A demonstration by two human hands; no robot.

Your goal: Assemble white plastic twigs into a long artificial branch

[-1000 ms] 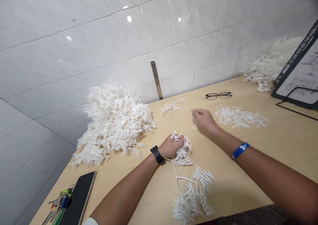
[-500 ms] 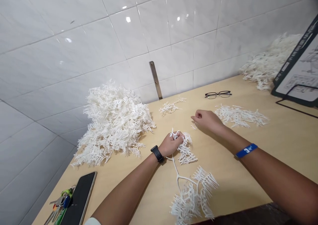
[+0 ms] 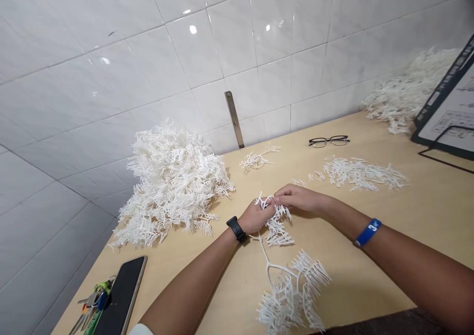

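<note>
My left hand point(image 3: 256, 216) is closed around a white branched plastic sprig point(image 3: 278, 230), whose fringed tips hang out below the fingers. Against the same sprig, my right hand point(image 3: 295, 197) has its thumb and fingers pinched at the upper edge; what exactly lies between the fingertips is too small to tell. Below the hands, a larger white branched sprig point(image 3: 292, 290) lies on the table near its front edge. Beyond my right hand are a few tiny white bits point(image 3: 299, 182) and a heap of small white pieces point(image 3: 361, 172).
A tall pile of white sprigs point(image 3: 177, 182) stands at left, another pile point(image 3: 411, 91) at back right beside a dark-framed board point(image 3: 450, 100). A bare branch point(image 3: 257, 160) and eyeglasses point(image 3: 329, 141) lie near the wall. A phone point(image 3: 120, 295) and keys point(image 3: 98, 298) are front left.
My right hand has moved left and toward me, from beside the small pieces to the sprig in my left hand. A few more white bits lie near the heap.
</note>
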